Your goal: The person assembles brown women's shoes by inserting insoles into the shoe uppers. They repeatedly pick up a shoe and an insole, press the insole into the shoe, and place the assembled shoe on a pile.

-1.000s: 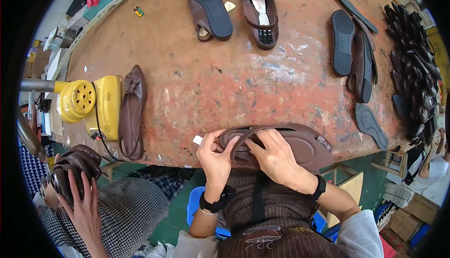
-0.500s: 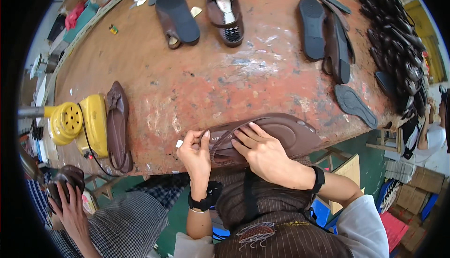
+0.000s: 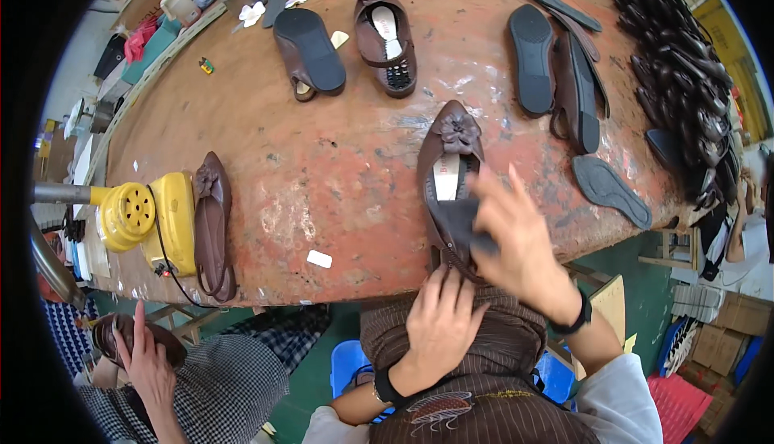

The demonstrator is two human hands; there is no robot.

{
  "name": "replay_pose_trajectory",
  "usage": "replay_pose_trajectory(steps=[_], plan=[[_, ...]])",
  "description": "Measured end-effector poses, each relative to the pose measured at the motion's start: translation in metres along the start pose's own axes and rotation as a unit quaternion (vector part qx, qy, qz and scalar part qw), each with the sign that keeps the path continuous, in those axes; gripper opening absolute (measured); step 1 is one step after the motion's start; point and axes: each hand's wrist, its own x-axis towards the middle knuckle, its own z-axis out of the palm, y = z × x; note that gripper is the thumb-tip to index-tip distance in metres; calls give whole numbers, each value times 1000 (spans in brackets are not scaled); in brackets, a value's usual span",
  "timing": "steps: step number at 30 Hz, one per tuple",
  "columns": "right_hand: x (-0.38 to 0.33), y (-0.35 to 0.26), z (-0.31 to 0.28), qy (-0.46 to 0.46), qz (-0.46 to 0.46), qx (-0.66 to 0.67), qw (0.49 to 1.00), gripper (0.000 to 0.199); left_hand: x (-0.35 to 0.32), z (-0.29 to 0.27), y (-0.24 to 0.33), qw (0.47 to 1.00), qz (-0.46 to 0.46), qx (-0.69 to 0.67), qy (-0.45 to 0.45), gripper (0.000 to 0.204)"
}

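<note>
The heel end of the brown flat shoe point(image 3: 449, 171) is hidden under the right hand point(image 3: 516, 238); whether those fingers, spread and slightly blurred, pinch anything or merely press cannot be told. The shoe lies just right of frame centre on the worn reddish table point(image 3: 322, 162), toe with a fabric flower pointing up-frame, pale insole showing, a dark grey piece at its heel. The left hand point(image 3: 439, 323) rests at the table's lower edge, fingertips touching the shoe's heel, loose, not clenched. Lower left, another person's hand point(image 3: 149, 363) covers a dark shoe, mostly cut off. A yellow perforated blower point(image 3: 145, 218) sits at left beside a slim brown slingback shoe point(image 3: 211, 226). Black soles point(image 3: 685, 65), glossy and overlapping, crowd the upper right.
</note>
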Motion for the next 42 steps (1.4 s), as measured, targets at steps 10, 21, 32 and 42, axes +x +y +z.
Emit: replay_pose_trajectory(steps=[10, 21, 32, 42], plan=[[54, 25, 33, -184, 141, -104, 967, 58, 2, 12, -3, 986, -6, 66, -155, 62], [39, 18, 49, -60, 44, -171, 982, 61, 3, 12, -7, 992, 2, 49, -117, 53], [40, 17, 77, 3, 37, -317, 948, 43, 3, 15, -16, 985, 30, 89, -148, 48], [-13, 54, -46, -9, 91, 75, 993, 37, 8, -51, -51, 960, -127, -241, 63, 18]])
